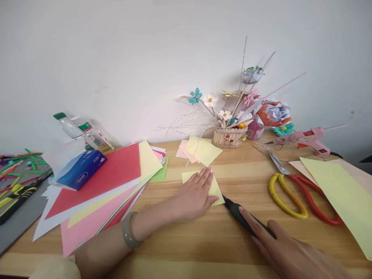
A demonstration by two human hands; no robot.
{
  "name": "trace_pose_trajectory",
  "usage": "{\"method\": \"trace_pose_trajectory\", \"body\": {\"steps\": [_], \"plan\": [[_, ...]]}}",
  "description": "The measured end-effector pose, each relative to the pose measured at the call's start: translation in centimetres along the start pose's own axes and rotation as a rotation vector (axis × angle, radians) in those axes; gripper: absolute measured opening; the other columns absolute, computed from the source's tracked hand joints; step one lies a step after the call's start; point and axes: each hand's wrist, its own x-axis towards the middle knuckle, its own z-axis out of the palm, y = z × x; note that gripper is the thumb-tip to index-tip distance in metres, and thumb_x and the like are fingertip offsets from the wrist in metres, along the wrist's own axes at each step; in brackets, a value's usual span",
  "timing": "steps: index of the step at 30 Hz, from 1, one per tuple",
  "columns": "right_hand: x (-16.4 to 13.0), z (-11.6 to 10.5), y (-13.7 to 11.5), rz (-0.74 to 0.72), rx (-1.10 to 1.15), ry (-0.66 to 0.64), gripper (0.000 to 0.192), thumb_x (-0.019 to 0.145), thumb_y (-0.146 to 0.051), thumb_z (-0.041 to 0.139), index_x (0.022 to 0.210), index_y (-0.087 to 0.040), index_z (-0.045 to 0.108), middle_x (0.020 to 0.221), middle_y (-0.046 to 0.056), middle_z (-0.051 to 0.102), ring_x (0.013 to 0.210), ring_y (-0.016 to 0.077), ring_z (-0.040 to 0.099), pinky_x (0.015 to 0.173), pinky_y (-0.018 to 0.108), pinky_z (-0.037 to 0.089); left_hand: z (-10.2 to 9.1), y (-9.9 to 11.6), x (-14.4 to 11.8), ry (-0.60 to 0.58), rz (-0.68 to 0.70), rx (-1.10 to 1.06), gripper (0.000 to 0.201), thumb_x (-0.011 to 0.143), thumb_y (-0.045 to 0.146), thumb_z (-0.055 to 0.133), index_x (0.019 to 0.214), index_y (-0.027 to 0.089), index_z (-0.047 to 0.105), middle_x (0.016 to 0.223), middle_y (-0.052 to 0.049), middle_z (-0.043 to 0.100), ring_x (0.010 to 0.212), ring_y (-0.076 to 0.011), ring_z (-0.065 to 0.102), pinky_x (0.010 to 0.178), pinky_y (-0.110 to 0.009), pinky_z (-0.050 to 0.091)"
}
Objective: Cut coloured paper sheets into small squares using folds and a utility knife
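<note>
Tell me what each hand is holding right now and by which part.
The right hand grips a dark green craft knife by its handle, forefinger laid along the top. The left hand holds nothing; it presses flat on a small yellow paper square.

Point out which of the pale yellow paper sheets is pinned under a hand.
The small yellow square at the table's middle, pressed flat by the left hand. The yellow square by the basket and the large sheet at right lie untouched.

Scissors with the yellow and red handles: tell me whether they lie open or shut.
Shut, or nearly. The scissors lie flat on the table; both blades run together as one strip, and only the handle loops spread apart.
</note>
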Motion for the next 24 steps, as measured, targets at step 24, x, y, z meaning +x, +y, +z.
{"method": "trace_pose_trajectory", "body": {"steps": [24], "plan": [[0.9, -0.2, 0.5, 0.099, 0.054, -0.111, 0.086, 0.072, 0.002, 0.035, 0.146, -0.033, 0.008, 0.098, 0.006, 0.062, 0.062, 0.0144, 0.065, 0.054, 0.024, 0.053, -0.3, 0.1, 0.0, -0.007, 0.006, -0.001, 0.067, 0.097, 0.050, 0.011, 0.145, 0.004, 0.006, 0.152, -0.015, -0.001, 0.140, -0.0211, -0.005, 0.114, -0.037, 0.010]]}}
